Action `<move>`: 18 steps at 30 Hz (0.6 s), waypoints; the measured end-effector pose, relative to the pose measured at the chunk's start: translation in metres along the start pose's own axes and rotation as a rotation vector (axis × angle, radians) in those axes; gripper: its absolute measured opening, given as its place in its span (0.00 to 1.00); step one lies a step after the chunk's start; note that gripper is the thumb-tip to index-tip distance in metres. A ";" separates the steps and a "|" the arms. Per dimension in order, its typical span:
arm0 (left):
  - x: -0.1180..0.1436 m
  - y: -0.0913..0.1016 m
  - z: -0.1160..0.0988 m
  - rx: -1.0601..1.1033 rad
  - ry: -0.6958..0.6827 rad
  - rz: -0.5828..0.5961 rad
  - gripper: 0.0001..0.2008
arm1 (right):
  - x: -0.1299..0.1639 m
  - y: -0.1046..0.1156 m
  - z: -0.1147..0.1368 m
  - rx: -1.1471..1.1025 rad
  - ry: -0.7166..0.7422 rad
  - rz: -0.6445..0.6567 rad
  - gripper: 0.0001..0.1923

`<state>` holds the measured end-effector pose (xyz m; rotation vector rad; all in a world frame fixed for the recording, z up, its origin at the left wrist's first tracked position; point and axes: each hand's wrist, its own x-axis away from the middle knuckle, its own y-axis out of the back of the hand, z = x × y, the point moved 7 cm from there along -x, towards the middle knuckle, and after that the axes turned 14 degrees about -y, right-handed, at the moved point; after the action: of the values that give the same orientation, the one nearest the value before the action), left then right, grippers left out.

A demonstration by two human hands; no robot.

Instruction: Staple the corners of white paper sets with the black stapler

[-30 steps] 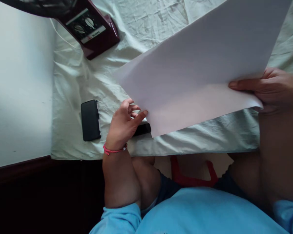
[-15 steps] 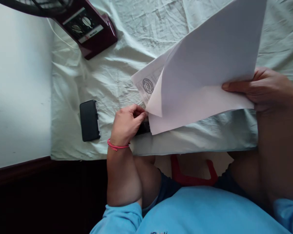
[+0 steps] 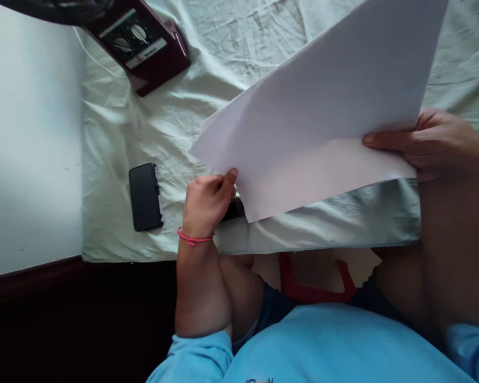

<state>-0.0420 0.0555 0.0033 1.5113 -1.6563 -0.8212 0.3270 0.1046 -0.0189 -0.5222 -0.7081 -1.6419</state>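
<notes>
Fingers of the right hand: closed in a pinch on the right edge of the white paper, thumb lying flat across the upper face, the remaining digits hidden beneath the sheet. Fingers of the left hand: curled, thumb raised against the lower left edge of the same paper; whether they pinch that edge or merely touch it cannot be told. White paper: blank on the visible face, held tilted above the bed sheet, its left corner low and near the left hand, its far end rising out of the top of the frame; whether it is one leaf or several cannot be told. Black object: small, lying on the bed sheet just below the left hand and partly covered by it and by the paper's lower corner; kind not discernible. Black phone: flat on the sheet, left of the left hand, apart from it. Maroon appliance: two dials and a label, top left on the sheet, well apart from both hands. Pink bracelet: on the left wrist. Light blue top: lower frame, on the person.
</notes>
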 end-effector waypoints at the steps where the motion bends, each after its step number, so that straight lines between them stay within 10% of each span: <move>1: 0.000 0.000 0.000 -0.001 0.007 -0.005 0.26 | 0.000 -0.001 0.000 0.001 0.001 -0.005 0.14; 18: -0.001 -0.002 0.003 -0.035 0.016 -0.026 0.13 | -0.001 -0.005 0.000 0.071 -0.052 0.006 0.11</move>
<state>-0.0439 0.0567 -0.0001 1.5148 -1.6052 -0.8455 0.3222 0.1055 -0.0202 -0.5170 -0.7992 -1.5971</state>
